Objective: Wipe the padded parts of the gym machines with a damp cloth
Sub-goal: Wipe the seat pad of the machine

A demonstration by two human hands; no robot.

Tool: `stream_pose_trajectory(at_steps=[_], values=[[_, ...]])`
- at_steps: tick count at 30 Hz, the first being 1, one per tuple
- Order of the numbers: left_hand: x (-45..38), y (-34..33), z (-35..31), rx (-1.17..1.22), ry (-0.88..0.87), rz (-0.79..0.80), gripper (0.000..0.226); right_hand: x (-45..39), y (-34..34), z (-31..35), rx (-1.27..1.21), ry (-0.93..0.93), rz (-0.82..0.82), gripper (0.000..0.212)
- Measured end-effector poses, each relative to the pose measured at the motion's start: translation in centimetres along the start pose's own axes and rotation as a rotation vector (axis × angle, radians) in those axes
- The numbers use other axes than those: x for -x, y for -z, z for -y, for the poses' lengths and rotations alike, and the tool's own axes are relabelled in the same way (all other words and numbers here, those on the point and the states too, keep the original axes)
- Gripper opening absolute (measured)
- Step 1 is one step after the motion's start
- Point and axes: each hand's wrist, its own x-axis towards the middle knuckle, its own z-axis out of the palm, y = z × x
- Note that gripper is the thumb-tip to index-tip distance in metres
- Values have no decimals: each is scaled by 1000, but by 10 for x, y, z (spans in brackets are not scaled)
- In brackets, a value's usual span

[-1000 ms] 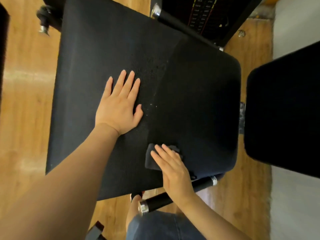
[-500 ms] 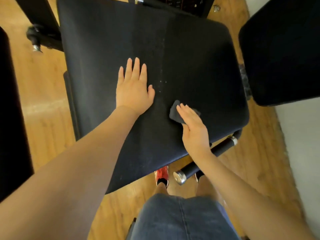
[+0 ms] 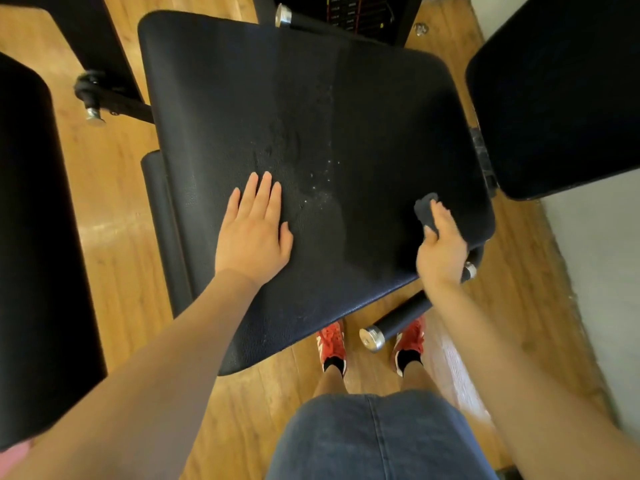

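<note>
Since half a second ago the right hand (image 3: 441, 244) with the cloth (image 3: 425, 210) has slid from the middle of the seat pad (image 3: 363, 116) out to its right near corner; a second ago it was nearer the front edge, centre. The camera has also pulled back, so the person's red shoes (image 3: 331, 342) and denim shorts (image 3: 374, 438) show more fully. The left hand (image 3: 252, 233) is flat on the pad as before, fingers straight and together, palm down, bracing, holding nothing

Meaning for the task, my read: the wipe pass has reached the right edge of this pad. The right half looks darker and more even, so likely already wiped. Water beads and streaks (image 3: 311, 174) remain in the centre strip, just right of the left hand's fingertips, so that band and the left half probably need a pass. Other pads, one at far left (image 3: 38, 237) and one at upper right (image 3: 561, 88), show no visible wiping marks

Cloth vs hand: dark, bunched cloth sits under the right fingers and sticks out beyond the fingertips toward the pad's far side. Fingers curl over it, thumb tucked alongside, pressing it on the pad. It lies well apart from the left hand, near the right edge, with a chrome-capped black bar (image 3: 398, 318) just below the wrist
</note>
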Motion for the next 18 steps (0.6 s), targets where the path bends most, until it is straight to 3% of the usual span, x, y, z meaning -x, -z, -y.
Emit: stream_pose_trajectory(at_steps=[3,7,10,13,15,18], values=[[0,-1,1,2,-1,-12,62,57,-32,6,46,147,-4,48],[0,0,0,17,-6,-20,62,127,-61,26,37,376,184,55],[1,0,0,28,-10,-25,62,105,-42,28,-13,387,242,59],[0,0,0,23,-5,-22,61,56,-17,16,33,288,97,52],[-1,1,0,10,0,-16,62,36,-13,10,105,221,96,48],[0,1,0,-2,5,-6,62,38,-27,9,213,325,140,49]])
